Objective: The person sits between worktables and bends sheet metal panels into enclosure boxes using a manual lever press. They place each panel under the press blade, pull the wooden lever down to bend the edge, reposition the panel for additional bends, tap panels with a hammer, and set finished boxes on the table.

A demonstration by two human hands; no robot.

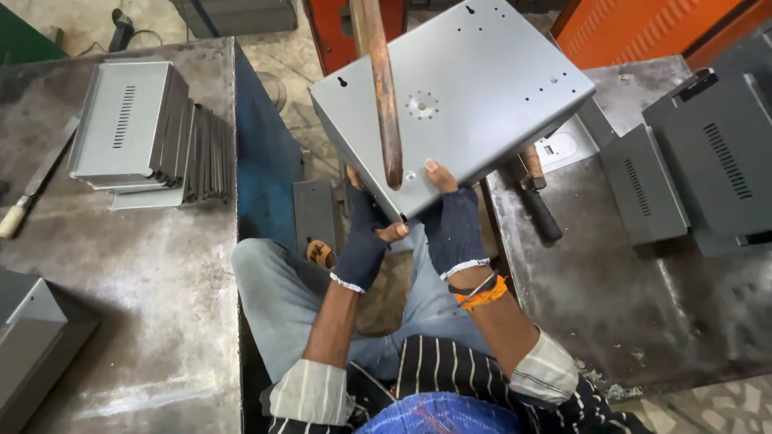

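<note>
A grey sheet-metal box panel with small holes is held tilted in front of me, above my lap. My left hand, in a dark fingerless glove, grips its near lower corner from underneath. My right hand, also gloved, holds the near edge with the thumb on top. A rusty metal rod hangs down in front of the panel, its tip near the panel's near edge.
A stack of grey vented covers lies on the left metal table, with a file beside it. Dark vented covers and a hammer lie on the right table. An orange machine stands behind.
</note>
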